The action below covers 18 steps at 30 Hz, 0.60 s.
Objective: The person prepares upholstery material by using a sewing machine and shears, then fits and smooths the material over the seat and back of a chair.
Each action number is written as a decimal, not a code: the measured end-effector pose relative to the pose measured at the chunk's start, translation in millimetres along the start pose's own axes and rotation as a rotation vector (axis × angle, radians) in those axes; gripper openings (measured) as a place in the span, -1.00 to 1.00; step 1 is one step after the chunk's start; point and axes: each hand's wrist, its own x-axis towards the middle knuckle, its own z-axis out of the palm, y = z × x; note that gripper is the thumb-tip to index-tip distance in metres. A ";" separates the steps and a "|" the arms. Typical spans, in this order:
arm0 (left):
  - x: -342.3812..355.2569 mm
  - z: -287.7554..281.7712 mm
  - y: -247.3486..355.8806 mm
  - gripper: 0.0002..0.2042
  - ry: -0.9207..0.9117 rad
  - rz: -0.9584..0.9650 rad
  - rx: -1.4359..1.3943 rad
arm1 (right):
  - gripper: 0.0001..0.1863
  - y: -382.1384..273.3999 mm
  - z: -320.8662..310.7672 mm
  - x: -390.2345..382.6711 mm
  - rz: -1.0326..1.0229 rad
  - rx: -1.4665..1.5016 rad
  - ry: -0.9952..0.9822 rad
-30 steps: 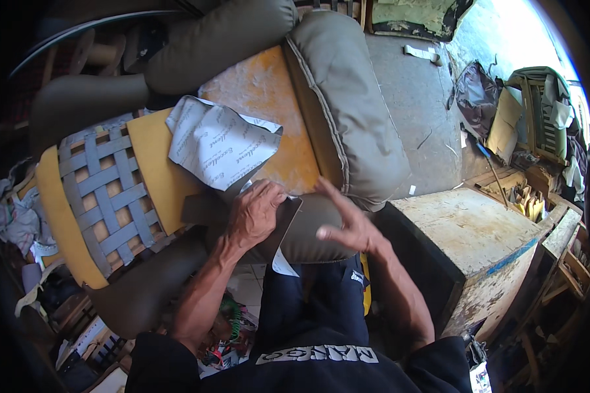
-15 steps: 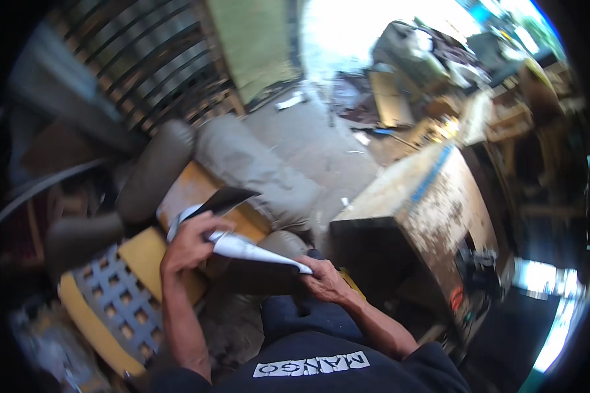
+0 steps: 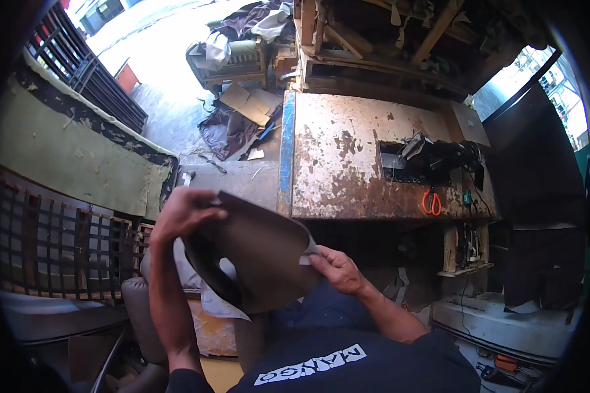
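Observation:
Both my hands hold a curled piece of dark brown leatherette with a pale backing, in front of my body. Its far left corner is pinched in my left hand, thumb and fingers closed on it. My right hand grips the right edge, where a bit of the white underside shows at the fingers. The lower left part folds under itself, and its white backing hangs toward my lap.
Beyond my right hand stands a worn, paint-chipped table bearing a black sewing machine and orange-handled scissors. A webbed frame is at the left. Brown cushions lie below it; cardboard lies on the floor.
My view has swung right, toward the table and sewing machine. The leatherette, earlier rolled with its white side showing, is now spread wider with its brown face up. Both hands keep hold.

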 end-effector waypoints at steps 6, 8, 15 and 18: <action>278.9 169.2 54.2 -0.65 -0.352 0.292 0.285 | -0.53 94.7 -144.0 -7.8 0.154 0.490 0.451; 328.3 241.5 44.1 -0.69 -0.433 0.251 0.353 | -0.52 110.4 -185.3 -18.1 0.348 0.508 0.499; 306.5 378.7 -2.8 -0.68 0.269 0.422 0.640 | -0.49 185.7 -250.5 -36.7 0.648 0.362 0.324; 255.1 403.9 -30.3 -0.61 0.343 0.366 0.645 | -0.62 167.0 -280.4 -34.9 0.686 -0.089 0.154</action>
